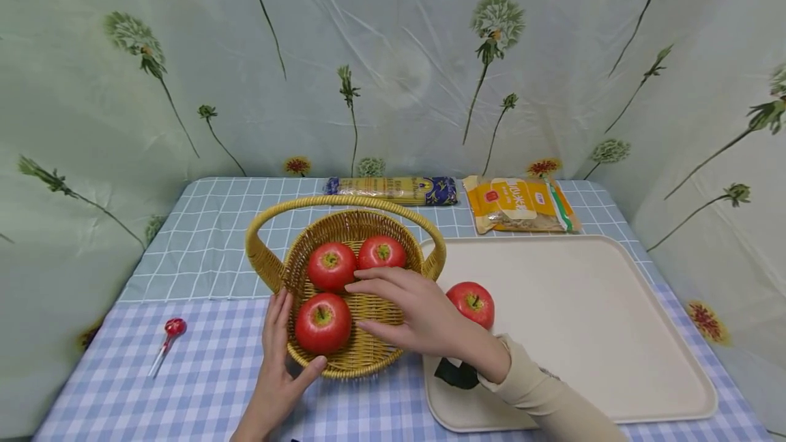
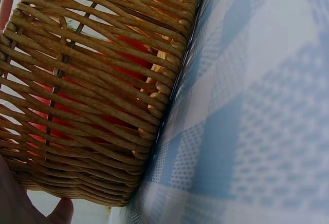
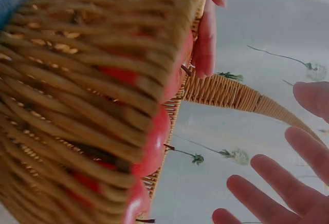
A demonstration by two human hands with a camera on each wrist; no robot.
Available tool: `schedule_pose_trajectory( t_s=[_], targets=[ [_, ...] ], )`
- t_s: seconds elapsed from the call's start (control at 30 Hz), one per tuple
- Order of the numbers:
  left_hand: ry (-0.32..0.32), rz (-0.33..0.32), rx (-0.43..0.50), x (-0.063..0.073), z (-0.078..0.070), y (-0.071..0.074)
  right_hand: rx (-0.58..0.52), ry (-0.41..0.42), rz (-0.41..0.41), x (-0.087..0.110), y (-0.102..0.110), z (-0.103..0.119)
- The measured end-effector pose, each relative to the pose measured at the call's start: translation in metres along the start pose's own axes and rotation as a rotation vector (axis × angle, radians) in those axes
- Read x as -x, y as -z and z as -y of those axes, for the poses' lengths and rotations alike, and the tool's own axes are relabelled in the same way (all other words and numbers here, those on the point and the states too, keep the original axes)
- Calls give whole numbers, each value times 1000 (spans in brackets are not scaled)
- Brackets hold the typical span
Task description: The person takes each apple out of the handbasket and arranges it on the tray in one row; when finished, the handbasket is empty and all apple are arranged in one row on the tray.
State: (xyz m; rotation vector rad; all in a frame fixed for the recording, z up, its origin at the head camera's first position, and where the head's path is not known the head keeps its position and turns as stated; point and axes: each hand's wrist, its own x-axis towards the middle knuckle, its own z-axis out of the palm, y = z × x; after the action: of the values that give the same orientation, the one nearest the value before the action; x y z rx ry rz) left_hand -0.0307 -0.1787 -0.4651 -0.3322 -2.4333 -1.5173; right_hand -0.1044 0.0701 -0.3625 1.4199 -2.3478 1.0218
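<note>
A wicker basket (image 1: 359, 367) with an arched handle holds three red apples: a front one (image 1: 323, 323), a back-left one (image 1: 331, 267) and a back-right one (image 1: 381, 252). My left hand (image 1: 276, 353) rests against the basket's left side, fingers fairly straight along the rim and thumb at its front edge. Over the right part of the basket my right hand (image 1: 408, 309) hovers, its fingers spread and holding nothing in the right wrist view. Another red apple (image 1: 471, 304) sits on the beige tray (image 1: 589, 333), just behind my right wrist.
A dark flat piece (image 1: 456, 374) lies on the tray, partly under my right forearm. At the left is a red lollipop (image 1: 168, 343). Along the back lie a long noodle packet (image 1: 393, 189) and a yellow food bag (image 1: 520, 204), in front of the floral curtain (image 1: 405, 74).
</note>
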Motion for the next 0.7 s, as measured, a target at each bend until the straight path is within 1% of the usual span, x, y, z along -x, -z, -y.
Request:
schedule_pose_trajectory(
  t_s=[0.17,0.37,0.43,0.53,0.7],
  targets=[
    [-27,-2,-11,1,2,0,40,-28,144,-15,0,-1],
    [-31,6,7,1,2,-2,121,-35,372,-31,0,-2],
    [-31,10,10,1,3,-2,142,-50,439,-36,-1,-2],
    [-28,9,9,1,3,-1,177,-60,518,-43,-4,-2],
    [-28,4,7,1,2,0,208,-83,623,-56,-11,-4]
  ],
)
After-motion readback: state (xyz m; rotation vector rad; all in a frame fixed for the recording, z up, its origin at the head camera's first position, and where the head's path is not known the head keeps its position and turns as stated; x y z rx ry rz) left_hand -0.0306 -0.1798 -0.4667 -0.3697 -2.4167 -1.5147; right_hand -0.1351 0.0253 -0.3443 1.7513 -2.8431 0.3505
